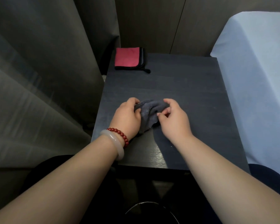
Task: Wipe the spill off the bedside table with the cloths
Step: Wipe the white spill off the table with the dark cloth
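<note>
Both hands grip a bunched grey cloth (148,113) near the tabletop (192,97) centre: left hand (126,118) clamped on its left end, right hand (174,119) pinching its right end. Folded pink cloth (127,57) lies at the far left corner; wet sheen (158,155) by the near edge.

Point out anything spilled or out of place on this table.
A glossy wet patch lies near the bedside table's front edge, below the bunched grey cloth both hands hold. The folded red cloth overhangs the far-left corner.
</note>
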Tool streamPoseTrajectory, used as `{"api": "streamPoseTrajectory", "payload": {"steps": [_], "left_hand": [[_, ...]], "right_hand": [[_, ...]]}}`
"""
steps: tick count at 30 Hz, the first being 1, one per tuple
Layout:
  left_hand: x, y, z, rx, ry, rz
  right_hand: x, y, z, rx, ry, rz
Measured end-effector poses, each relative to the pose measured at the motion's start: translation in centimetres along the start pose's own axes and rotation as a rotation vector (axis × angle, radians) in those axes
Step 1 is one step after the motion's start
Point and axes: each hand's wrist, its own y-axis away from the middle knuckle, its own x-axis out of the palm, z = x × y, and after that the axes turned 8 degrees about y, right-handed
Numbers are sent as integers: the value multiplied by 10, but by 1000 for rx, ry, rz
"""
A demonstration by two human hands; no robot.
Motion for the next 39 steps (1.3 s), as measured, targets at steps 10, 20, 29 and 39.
{"api": "streamPoseTrajectory", "payload": {"steps": [10,20,29,39], "left_hand": [[15,5,-2,154,-183,-33],[24,-2,17,343,-573,325],[6,-28,49,278,-639,146],[7,-29,52,282,-652,138]], "right_hand": [[-41,1,-14,74,172,-43],[-30,16,-42,-412,819,197],[11,64,-22,-460,830,176],[-32,61,-70,-89,862,-8]]}}
